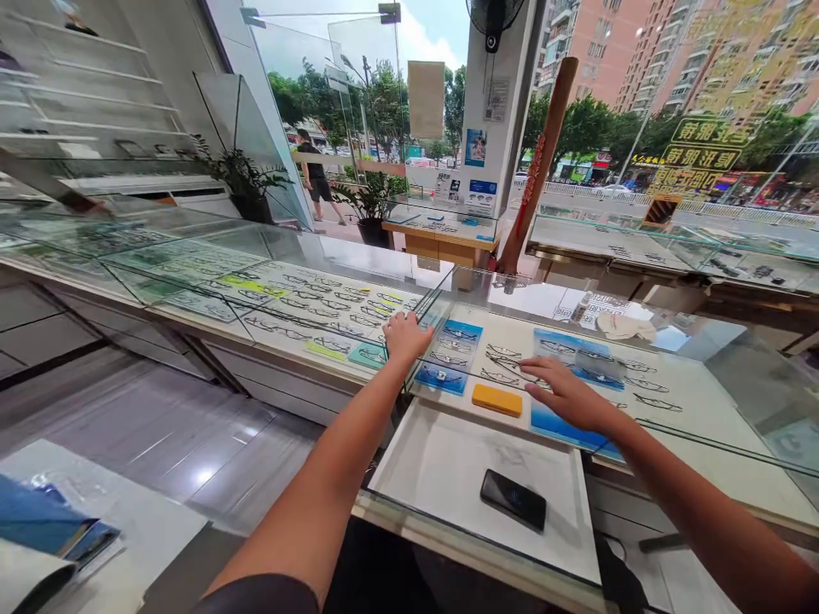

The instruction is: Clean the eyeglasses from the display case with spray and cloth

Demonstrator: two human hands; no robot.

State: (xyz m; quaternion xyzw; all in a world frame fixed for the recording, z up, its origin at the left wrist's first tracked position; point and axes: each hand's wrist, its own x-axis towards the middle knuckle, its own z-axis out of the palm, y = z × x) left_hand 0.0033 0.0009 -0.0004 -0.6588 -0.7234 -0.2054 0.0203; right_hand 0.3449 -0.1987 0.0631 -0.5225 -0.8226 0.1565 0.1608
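Head view: the left hand (408, 336) is resting half-curled at the glass edge (438, 292) mid-frame, hold unclear; the loosely spread, seemingly empty right hand (564, 394) is hovering by eyeglasses (502, 351) right of centre, calling for gentle handling.

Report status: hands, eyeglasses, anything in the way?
Left hand at glass display case. Right hand seemingly empty, beside dark-framed eyeglasses, contact unclear. Eyeglasses lying inside case. Orange box on their near side, possibly in the way.
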